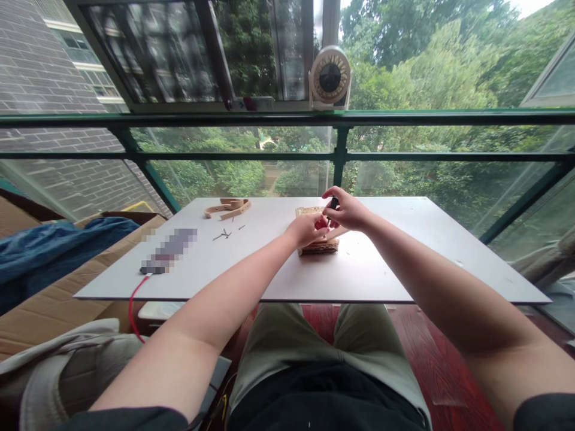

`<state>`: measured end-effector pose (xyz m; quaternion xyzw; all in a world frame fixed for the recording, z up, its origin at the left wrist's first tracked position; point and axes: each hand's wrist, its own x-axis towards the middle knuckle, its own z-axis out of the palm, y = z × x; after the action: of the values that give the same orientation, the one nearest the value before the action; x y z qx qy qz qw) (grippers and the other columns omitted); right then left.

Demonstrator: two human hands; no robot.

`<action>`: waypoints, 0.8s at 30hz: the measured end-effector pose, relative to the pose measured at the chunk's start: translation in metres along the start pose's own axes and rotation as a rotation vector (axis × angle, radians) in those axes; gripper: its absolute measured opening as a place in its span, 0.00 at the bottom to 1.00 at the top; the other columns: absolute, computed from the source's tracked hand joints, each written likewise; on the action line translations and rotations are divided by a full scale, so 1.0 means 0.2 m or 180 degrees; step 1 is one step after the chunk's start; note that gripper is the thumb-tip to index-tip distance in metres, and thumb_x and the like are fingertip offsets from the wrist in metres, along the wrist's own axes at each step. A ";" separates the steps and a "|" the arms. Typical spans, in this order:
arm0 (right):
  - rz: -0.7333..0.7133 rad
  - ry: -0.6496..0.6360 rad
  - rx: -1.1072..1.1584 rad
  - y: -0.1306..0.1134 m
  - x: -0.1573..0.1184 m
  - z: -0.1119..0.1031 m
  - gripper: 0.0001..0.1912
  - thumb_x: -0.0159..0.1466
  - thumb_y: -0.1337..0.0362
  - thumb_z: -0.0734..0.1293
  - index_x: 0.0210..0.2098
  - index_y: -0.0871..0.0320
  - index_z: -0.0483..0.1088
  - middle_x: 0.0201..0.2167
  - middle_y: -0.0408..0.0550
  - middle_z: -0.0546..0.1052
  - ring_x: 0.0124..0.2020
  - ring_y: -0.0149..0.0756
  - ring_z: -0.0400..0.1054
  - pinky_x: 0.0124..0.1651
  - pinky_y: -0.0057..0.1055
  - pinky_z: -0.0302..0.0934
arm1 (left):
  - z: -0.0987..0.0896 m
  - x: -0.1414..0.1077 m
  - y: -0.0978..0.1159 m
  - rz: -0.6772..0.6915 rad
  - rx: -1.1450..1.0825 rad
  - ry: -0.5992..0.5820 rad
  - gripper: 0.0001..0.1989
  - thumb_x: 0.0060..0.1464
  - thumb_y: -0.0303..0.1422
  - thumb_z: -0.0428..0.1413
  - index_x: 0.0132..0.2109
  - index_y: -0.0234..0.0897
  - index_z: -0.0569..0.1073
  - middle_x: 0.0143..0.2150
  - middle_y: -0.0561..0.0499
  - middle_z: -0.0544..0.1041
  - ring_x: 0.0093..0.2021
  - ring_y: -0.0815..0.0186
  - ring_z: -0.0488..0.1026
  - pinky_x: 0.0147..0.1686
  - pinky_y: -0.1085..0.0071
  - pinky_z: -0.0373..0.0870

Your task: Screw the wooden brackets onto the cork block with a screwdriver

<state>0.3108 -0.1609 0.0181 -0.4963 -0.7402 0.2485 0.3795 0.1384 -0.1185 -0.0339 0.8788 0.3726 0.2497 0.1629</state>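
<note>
My right hand (348, 209) is closed around a small black-handled tool (333, 203), held roughly upright. A thin shaft seems to run down from it, but its tip is hidden, so its exact kind does not show. Close beside it, my left hand (308, 230) has its fingers pinched together near the tool's lower end; what they hold cannot be made out. Under both hands lies a flat tan strip (336, 233), resting on a block with rough brown edges (318, 248). The hands cover much of the strip and block.
A curled tan strap with holes (229, 206) lies at the table's back left, with several thin dark metal pieces (226, 234) before it. A blurred-out dark device (173, 251) with a red cable (132, 305) sits left. A round fan (330, 78) is by the window.
</note>
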 end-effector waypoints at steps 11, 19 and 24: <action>-0.0046 -0.0322 -0.0528 -0.02 0.04 -0.09 0.11 0.61 0.77 0.62 0.40 0.57 0.68 0.32 0.47 0.80 0.25 0.31 0.74 0.24 0.24 0.63 | 0.00 -0.01 0.00 -0.0032 -0.0001 0.0016 0.08 0.54 0.38 0.55 0.34 0.40 0.76 0.33 0.53 0.81 0.34 0.64 0.77 0.36 0.69 0.70; -0.0008 -0.0175 -0.0877 -0.06 0.04 -0.11 0.02 0.62 0.70 0.67 0.36 0.58 0.71 0.24 0.45 0.78 0.23 0.33 0.74 0.25 0.25 0.62 | 0.01 -0.01 0.00 -0.0083 0.0027 0.0045 0.08 0.53 0.39 0.56 0.35 0.41 0.77 0.34 0.53 0.81 0.35 0.63 0.78 0.37 0.70 0.71; 0.0010 -0.0078 -0.0939 -0.06 0.03 -0.08 0.02 0.63 0.67 0.66 0.36 0.58 0.70 0.22 0.44 0.77 0.22 0.34 0.74 0.23 0.26 0.61 | 0.01 -0.02 0.02 -0.0108 0.0021 0.0057 0.10 0.54 0.41 0.56 0.36 0.40 0.76 0.36 0.53 0.82 0.36 0.64 0.77 0.37 0.69 0.71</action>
<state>0.3161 -0.1591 0.0381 -0.5448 -0.7725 0.1436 0.2930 0.1380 -0.1245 -0.0347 0.8706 0.3897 0.2535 0.1609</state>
